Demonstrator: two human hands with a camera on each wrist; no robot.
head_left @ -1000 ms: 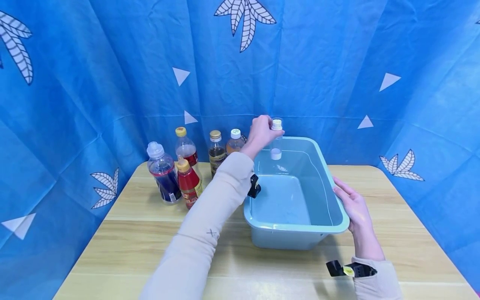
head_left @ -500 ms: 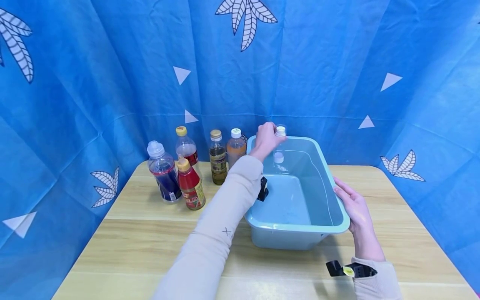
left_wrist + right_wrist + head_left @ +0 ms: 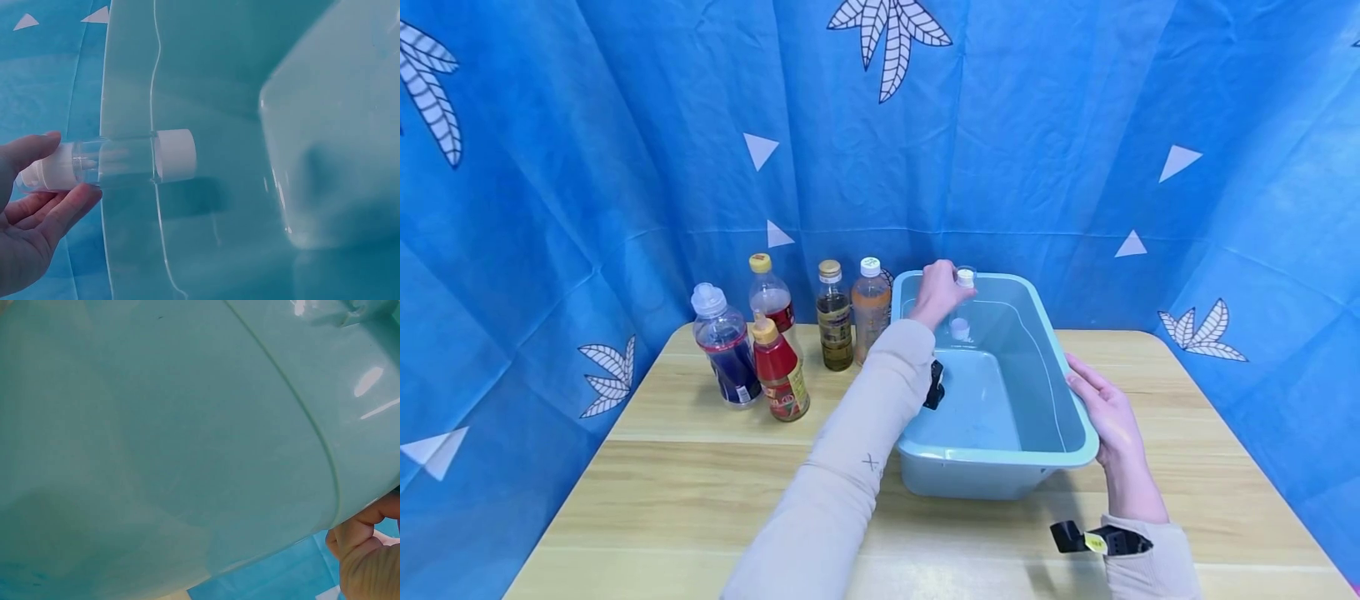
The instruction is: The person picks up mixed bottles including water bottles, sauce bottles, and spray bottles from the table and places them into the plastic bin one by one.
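Observation:
My left hand (image 3: 942, 292) holds a clear pump bottle (image 3: 128, 159) with white ends by its upper part, thumb on one side and fingers on the other. The bottle (image 3: 960, 325) stands upright over the far end of a light blue plastic basin (image 3: 880, 457), its white base lower than the basin's rim. In the left wrist view the fingers (image 3: 78, 203) curl about the white collar. My right hand (image 3: 1105, 412) grips the basin's right rim; in the right wrist view the bent fingers (image 3: 369, 540) are at the edge of the basin wall (image 3: 187, 425).
Several bottles stand left of the basin: a blue-labelled one (image 3: 726, 354), a red sauce bottle (image 3: 780, 375), a yellow-capped one (image 3: 771, 296), a dark glass one (image 3: 834, 325) and an orange-tinted one (image 3: 871, 308). A blue curtain (image 3: 1037, 150) hangs behind the wooden table (image 3: 700, 492).
My left hand has moved right and down with the pump bottle, lowering it into the far end of the basin. The right hand and the basin have stayed in place.

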